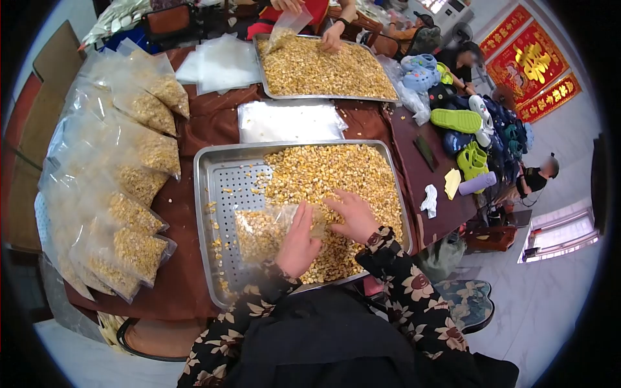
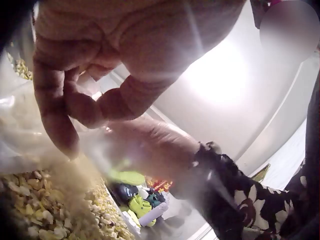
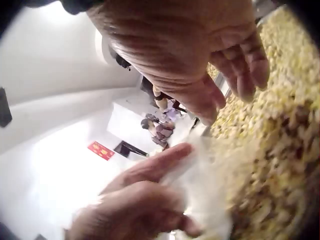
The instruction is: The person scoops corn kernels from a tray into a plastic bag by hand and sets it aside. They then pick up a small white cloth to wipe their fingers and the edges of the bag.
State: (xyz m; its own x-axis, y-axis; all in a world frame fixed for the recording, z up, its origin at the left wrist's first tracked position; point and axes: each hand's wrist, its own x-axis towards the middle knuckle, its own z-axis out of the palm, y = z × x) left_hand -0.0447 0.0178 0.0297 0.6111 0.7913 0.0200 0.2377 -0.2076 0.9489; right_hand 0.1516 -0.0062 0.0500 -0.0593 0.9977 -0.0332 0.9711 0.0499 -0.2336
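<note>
A clear plastic bag partly filled with corn kernels lies in the near metal tray, its top toward the hands. My left hand is at the bag's upper end; in the left wrist view the left hand has its thumb and a finger bent together by the film. Just right of it, my right hand is over the loose kernels, fingers extended. The right wrist view has the right hand with relaxed, spread fingers above the kernels, apart from the film.
Filled bags are piled at the left. Beyond the tray lie flat empty bags and a second kernel tray, where another person's hands hold a bag. Clogs and a purple cylinder stand at the right.
</note>
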